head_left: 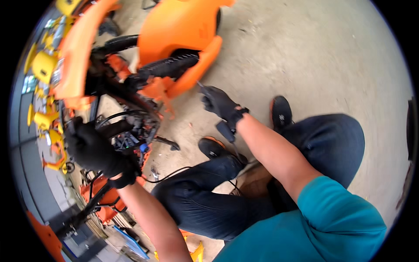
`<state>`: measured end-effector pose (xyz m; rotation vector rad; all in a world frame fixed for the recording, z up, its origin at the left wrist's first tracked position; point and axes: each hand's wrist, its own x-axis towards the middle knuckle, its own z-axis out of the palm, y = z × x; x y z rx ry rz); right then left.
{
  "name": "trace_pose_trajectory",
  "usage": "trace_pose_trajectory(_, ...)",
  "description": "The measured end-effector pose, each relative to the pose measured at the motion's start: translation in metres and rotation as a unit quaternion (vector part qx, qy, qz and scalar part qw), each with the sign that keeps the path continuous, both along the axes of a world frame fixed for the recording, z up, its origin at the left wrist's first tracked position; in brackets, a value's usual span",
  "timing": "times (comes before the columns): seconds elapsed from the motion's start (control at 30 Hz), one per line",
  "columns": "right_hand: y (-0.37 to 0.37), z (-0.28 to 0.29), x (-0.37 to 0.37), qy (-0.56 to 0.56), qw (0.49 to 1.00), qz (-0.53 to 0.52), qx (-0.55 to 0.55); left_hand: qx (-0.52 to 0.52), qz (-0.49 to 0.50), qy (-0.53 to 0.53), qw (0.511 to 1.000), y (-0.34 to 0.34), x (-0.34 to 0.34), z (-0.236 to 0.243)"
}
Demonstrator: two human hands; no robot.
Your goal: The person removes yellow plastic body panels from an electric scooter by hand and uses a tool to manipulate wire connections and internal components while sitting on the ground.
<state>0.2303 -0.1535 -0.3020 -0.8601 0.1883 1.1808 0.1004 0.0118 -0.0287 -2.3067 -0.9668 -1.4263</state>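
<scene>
An orange scooter-like vehicle (pixel 179 26), partly stripped, stands ahead and to the left, with dark frame parts and wiring (pixel 133 131) exposed. My right hand (pixel 219 104), in a black glove, is closed round what looks like a corded electric screwdriver (pixel 224 131). Its thin tip points toward the lower edge of the curved orange panel (pixel 205 65); whether it touches is unclear. My gloved left hand (pixel 94 147) is curled by the frame, beside a dark cylindrical part (pixel 115 128). What its fingers hold, if anything, is hidden and blurred.
Several yellow vehicles (pixel 45 65) line the far left. A black cable (pixel 168 175) runs past my left knee. Orange parts (pixel 104 201) and a blue flat object (pixel 131 241) lie at lower left. My shoes (pixel 281 112) rest on the concrete floor (pixel 305 56).
</scene>
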Motion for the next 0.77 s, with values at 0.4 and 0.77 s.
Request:
trace_pose_trajectory(0.4, 0.006, -0.025, 0.000, 0.022, 0.999, -0.031, -0.010, -0.038, -0.012, -0.032, 0.999, 0.011, -0.001, 0.003)
trace_pose_trajectory(0.77, 0.020, -0.051, 0.008, 0.061, 0.998, 0.016, 0.029, -0.062, -0.005, -0.085, 0.994, 0.030, -0.005, 0.003)
